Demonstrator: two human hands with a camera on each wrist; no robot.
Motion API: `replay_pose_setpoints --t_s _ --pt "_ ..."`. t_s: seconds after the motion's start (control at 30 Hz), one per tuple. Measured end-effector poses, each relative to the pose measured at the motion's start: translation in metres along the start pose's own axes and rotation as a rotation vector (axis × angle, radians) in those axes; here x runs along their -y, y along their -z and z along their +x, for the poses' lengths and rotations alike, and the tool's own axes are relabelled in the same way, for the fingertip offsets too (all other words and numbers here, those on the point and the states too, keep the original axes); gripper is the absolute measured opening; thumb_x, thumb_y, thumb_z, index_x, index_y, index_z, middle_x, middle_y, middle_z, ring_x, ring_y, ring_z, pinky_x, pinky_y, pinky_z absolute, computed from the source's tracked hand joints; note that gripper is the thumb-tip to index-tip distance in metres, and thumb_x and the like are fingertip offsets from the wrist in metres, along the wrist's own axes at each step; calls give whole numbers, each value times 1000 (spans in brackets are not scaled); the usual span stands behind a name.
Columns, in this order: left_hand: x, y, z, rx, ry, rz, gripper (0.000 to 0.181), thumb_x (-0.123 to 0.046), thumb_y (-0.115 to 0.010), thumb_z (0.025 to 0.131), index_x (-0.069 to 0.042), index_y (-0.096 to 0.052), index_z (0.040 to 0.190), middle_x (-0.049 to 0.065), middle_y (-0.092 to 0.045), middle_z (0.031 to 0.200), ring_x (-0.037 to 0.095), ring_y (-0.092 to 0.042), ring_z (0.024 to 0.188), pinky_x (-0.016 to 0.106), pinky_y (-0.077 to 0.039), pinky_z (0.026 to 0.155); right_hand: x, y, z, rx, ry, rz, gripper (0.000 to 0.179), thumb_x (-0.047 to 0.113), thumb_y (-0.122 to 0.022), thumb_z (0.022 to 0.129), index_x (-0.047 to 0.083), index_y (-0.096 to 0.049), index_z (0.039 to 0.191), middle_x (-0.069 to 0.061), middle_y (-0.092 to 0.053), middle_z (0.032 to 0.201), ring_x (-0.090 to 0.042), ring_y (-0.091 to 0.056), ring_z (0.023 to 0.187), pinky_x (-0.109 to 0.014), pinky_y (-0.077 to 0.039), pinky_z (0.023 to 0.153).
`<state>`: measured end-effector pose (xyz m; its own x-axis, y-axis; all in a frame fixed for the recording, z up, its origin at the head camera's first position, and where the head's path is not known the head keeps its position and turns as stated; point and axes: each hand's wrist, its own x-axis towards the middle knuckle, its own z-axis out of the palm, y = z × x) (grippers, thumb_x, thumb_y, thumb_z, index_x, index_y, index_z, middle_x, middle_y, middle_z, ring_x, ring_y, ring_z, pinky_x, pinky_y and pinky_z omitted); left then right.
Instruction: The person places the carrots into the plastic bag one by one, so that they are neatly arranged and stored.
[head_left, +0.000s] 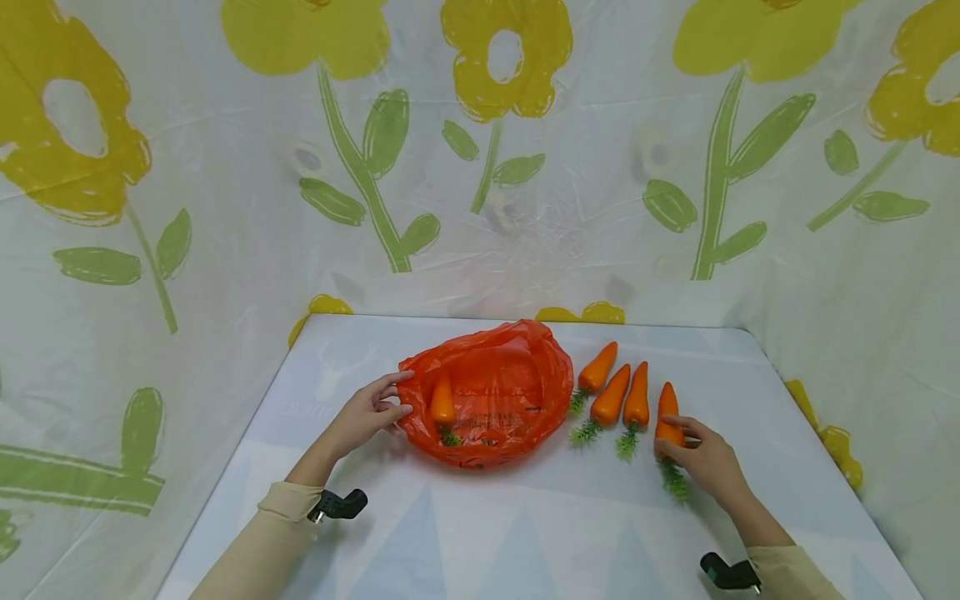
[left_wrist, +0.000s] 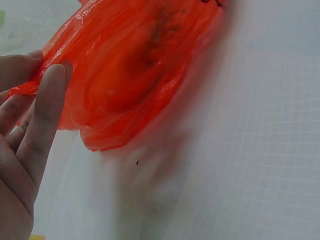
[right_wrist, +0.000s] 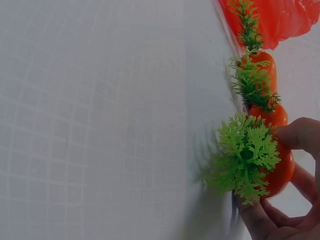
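Right hand (head_left: 705,460) grips the rightmost carrot (head_left: 667,407), long axis fore-and-aft, tip away; left hand (head_left: 362,418) pinches red bag (head_left: 495,375), print (head_left: 487,422) illegible.

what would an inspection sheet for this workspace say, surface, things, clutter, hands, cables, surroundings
Surface: pale table with printed blue triangles
Job's things: open red plastic bag, one carrot inside; four carrots to its right, green tops nearest the person
Clutter: nothing seen
Left hand: pinches the bag's edge
Right hand: holds the rightmost carrot
Cables: nothing seen
Surroundings: flower-printed sheeting behind and at both sides
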<state>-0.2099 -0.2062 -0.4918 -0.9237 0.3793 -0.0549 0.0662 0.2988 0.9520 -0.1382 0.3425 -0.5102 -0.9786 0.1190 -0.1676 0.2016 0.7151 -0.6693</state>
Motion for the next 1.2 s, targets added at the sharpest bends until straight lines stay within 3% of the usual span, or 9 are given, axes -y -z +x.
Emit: replay_pose_setpoints --t_s 0.7,1.03,1.2 --pt "-3 1 0 -11 9 1 61 -19 -72 96 -16 -46 152 18 -60 133 27 -69 86 44 -62 79 7 7 -4 -46 27 30 65 45 -65 98 3 -50 146 -36 -47 142 -50 -53 124 -59 -52 95" --pt "-3 1 2 -15 10 13 62 -19 -72 97 -15 -45 152 18 -61 132 25 -70 84 36 -62 77 16 13 -4 -61 67 49 67 47 -65 98 5 -51 147 -34 -47 144 -47 -55 121 -54 -54 92" --pt "-3 0 1 -12 16 6 61 -19 -72 96 -15 -46 152 19 -60 133 27 -69 85 41 -62 78 19 12 -4 -62 77 58 67 47 -66 97 6 -51 148 -33 -48 144 -47 -55 122 -56 -53 95"
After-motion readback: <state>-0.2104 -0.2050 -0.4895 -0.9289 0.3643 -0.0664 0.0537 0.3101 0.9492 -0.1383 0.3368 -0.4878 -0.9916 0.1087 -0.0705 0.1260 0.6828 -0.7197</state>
